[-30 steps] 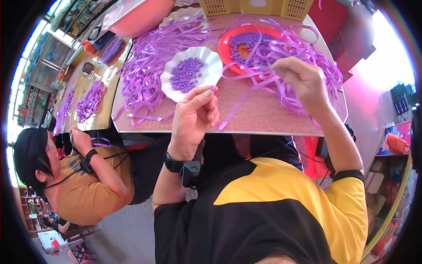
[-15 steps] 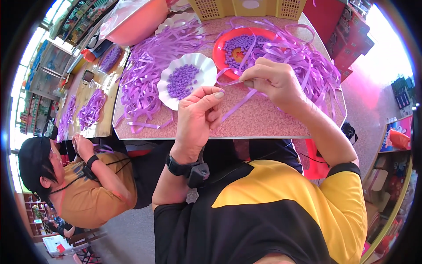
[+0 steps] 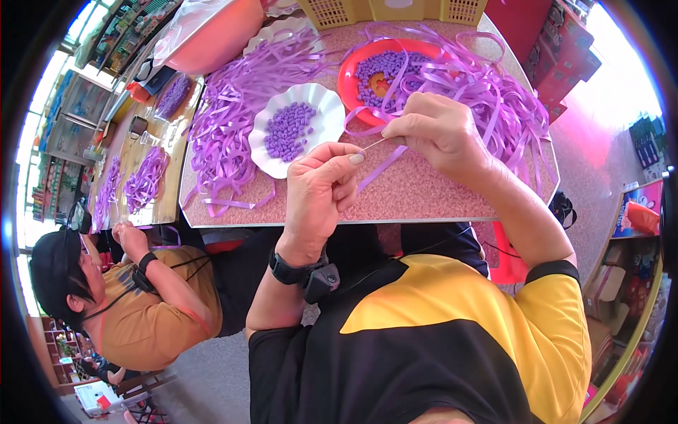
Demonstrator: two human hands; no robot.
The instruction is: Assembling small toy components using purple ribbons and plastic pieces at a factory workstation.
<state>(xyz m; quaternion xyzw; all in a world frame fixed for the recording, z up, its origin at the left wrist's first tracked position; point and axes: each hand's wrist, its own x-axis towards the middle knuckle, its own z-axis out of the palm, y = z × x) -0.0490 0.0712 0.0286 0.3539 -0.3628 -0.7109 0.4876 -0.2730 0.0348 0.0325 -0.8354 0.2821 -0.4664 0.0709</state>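
My left hand [image 3: 318, 191] is closed in a pinch, with a tiny purple bead [image 3: 362, 152] just showing at the thumb and forefinger tips. Across from it, my right hand [image 3: 443, 136] pinches a thin pale strand [image 3: 376, 143] that runs taut to the bead. Whether the strand is a needle, a wire or a thread I cannot tell. Beyond the left hand stands a white scalloped dish [image 3: 328, 116] of purple beads [image 3: 288, 131]. Behind the right hand is a red plate [image 3: 347, 74] with more purple beads [image 3: 374, 65], partly covered by purple ribbons [image 3: 487, 92].
Another heap of purple ribbons [image 3: 226, 134] lies left on the speckled pink table [image 3: 282, 212]. A pink basin [image 3: 212, 42] and a yellow basket [image 3: 395, 10] stand at the back. On my left, a co-worker [image 3: 148, 304] sits at a wooden table [image 3: 152, 191] with ribbons and beads.
Between the fingertips a thin pale strand now shows where purple ribbon was seen before. Both hands stay nearly in place, the right one turned slightly.
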